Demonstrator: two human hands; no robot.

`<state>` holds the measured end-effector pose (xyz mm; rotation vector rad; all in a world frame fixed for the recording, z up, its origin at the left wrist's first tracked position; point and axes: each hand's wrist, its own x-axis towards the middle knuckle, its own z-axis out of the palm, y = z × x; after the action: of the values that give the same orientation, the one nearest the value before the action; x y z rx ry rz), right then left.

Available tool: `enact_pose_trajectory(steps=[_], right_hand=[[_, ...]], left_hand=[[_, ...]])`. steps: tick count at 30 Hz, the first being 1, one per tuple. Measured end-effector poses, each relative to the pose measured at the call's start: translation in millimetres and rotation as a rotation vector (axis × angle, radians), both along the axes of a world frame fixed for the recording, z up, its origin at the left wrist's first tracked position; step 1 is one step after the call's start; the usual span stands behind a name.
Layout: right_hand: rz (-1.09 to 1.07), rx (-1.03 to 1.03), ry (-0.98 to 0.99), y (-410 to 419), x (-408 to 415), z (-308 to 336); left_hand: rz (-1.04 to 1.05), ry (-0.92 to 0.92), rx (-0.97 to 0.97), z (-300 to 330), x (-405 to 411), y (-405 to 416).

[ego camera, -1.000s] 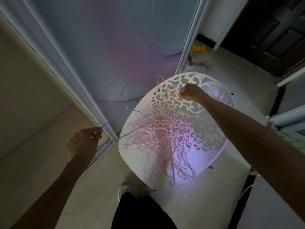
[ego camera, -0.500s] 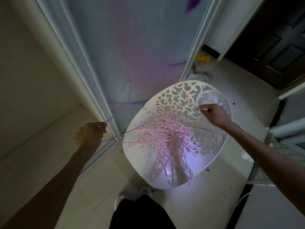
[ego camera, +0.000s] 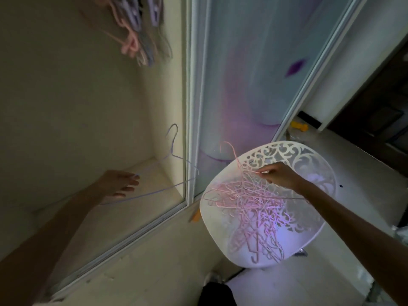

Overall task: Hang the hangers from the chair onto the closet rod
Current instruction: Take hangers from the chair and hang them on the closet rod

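A: Where do we stand, taking the white chair (ego camera: 223, 237) as our landmark?

B: On the chair's seat we see a tangled pile of pink hangers (ego camera: 254, 208), spread from the fretwork back down to the front edge. Our right hand (ego camera: 279, 175) is over the upper part of that pile, just in front of the chair's backrest.

A: And its grip?

B: Clenched on a wire: thumb and fingers pinch one pink hanger (ego camera: 237, 161) whose hook stands up past the chair's upper left rim, the rest of it mixed in with the heap.

A: The other hand?

B: Our left hand (ego camera: 117, 186) is well to the left of the chair, inside the open closet. Its grip holds a lilac hanger (ego camera: 174, 151) by one end of the frame; the fingers look only loosely bent round the wire. That hanger's hook points up, and the frame reaches toward the sliding door's frame (ego camera: 189, 107) that stands between it and the chair.

A: Anything already up?

B: Far above and left of the chair, a blurred bunch of hung hangers (ego camera: 136, 34), pink and lilac, shows at the top edge. We cannot make out the rod itself.
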<state>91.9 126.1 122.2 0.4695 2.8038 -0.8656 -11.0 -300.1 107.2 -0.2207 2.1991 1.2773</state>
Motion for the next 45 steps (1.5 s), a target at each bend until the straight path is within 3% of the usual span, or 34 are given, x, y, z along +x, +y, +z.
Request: enact_pose_trajectory(steps=[11,16,21,34,45], right_hand=[[-0.057,-0.362,0.042,-207,-45,56],[-0.084,-0.534,0.062,-276,-85,93],[-0.008,-0.591,0.185,-323,-149,135],[0.184,-0.282,0.659,-350,-322,235],[0.169,-0.181,0.638,-383,-395,215]], left_hand=[[0.239,-0.133,0.325,92,42,-162],[0.329,-0.095,0.464,115,34,-189],[0.421,0.044,0.405,142,2,-199],[0.623,0.278,0.498,210,-135,-185],[0.591,0.339,0.481,214,-182,-200]])
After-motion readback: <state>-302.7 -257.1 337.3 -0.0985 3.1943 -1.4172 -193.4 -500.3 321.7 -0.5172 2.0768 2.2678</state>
